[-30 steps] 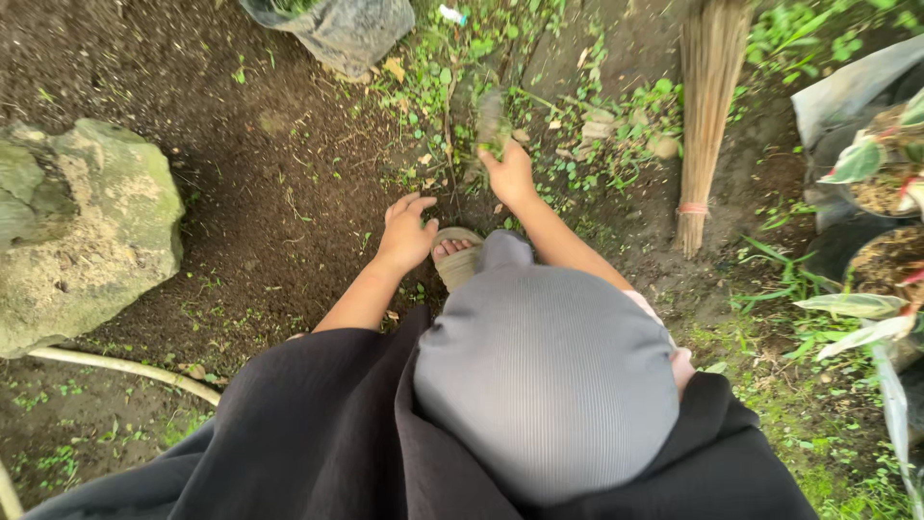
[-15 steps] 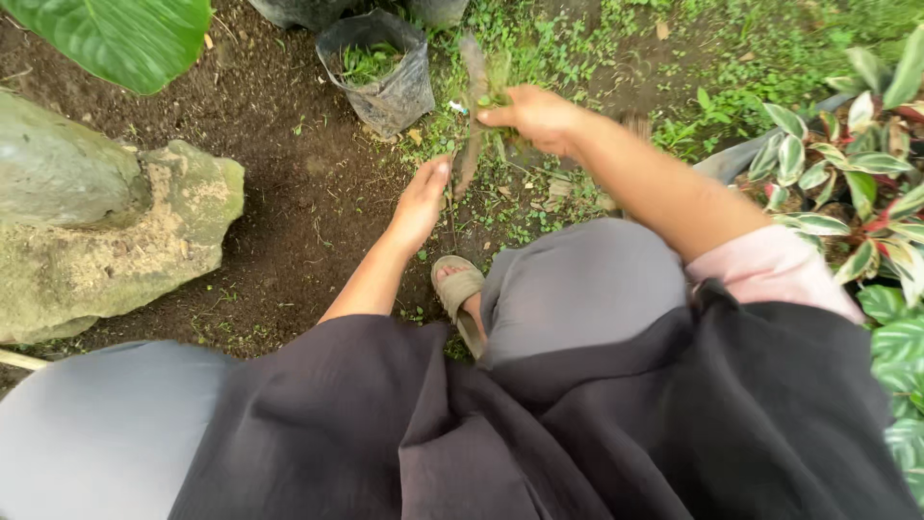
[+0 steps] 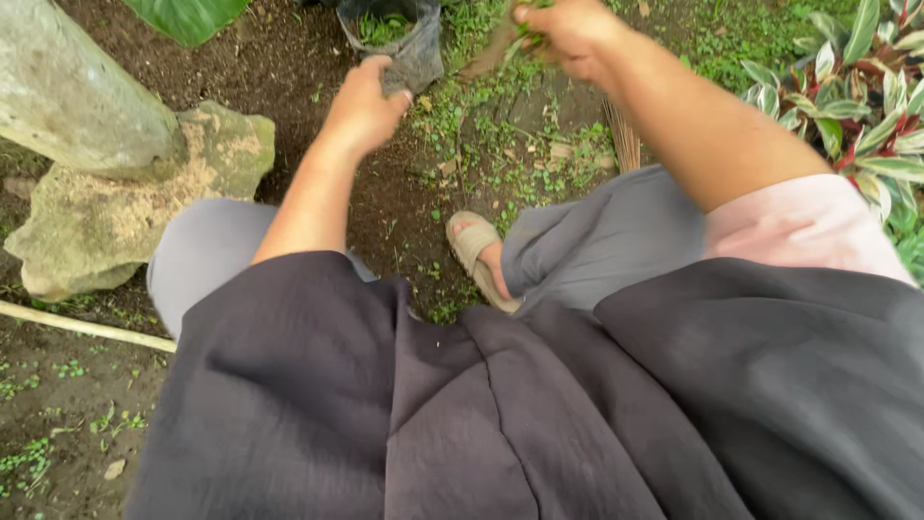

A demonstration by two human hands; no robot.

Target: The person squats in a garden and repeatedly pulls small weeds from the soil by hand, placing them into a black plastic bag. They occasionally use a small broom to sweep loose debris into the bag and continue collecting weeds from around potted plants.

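Note:
My right hand (image 3: 566, 31) is raised at the top of the view, closed on a clump of pulled weeds (image 3: 502, 39) with green leaves and brown roots. My left hand (image 3: 364, 104) reaches forward and touches the edge of a black plastic grow bag (image 3: 412, 48) holding soil and small green seedlings. Below the hands I see my grey trousers (image 3: 597, 236), my black garment (image 3: 539, 404) and one foot in a beige sandal (image 3: 476, 252) on dark soil.
A mossy stone (image 3: 115, 217) and a larger boulder (image 3: 67, 91) lie at the left, with a pale cane (image 3: 82, 325) on the ground. Striped-leaf plants (image 3: 857, 96) stand at the right. Small weeds (image 3: 500, 144) and a broom's bristles (image 3: 626, 140) lie ahead.
The view has tilted down and closer. My right hand has lifted up and away with the weeds, and my left hand has moved forward from the soil to the grow bag.

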